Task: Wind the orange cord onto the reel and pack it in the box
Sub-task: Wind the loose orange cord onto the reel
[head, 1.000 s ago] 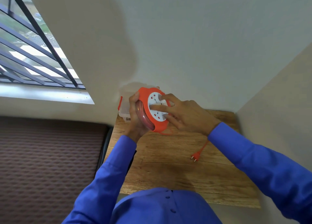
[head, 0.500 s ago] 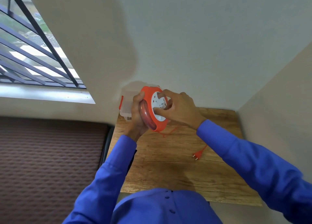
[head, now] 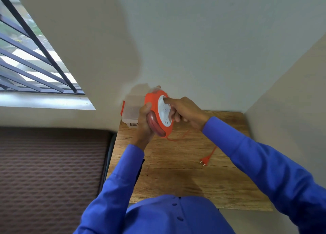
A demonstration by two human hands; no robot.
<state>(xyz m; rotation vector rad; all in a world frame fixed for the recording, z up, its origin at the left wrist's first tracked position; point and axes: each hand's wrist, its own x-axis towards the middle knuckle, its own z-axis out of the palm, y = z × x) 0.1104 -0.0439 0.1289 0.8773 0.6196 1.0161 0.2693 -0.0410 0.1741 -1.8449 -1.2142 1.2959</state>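
The orange reel [head: 153, 101] with its white socket face [head: 164, 112] is held upright above the back left of the wooden table [head: 176, 172]. My left hand [head: 145, 122] grips the reel's rim and wound cord from the left. My right hand [head: 183, 111] is on the white face, forefinger pressed into it near the top. Loose orange cord [head: 178, 138] trails from the reel's bottom across the table, passes under my right sleeve, and ends in the orange plug [head: 205, 160]. The clear plastic box [head: 131, 110] with an orange latch sits behind the reel against the wall.
The table fits into a corner, with walls at the back and right. A barred window [head: 33, 64] is at the upper left, and a brown patterned cushion [head: 49, 172] lies left of the table. My blue shirt covers the table's front edge.
My right hand has turned on the white face, forefinger moving from the lower side to the top. The reel has tilted more edge-on, and the plug has slid slightly toward the reel.
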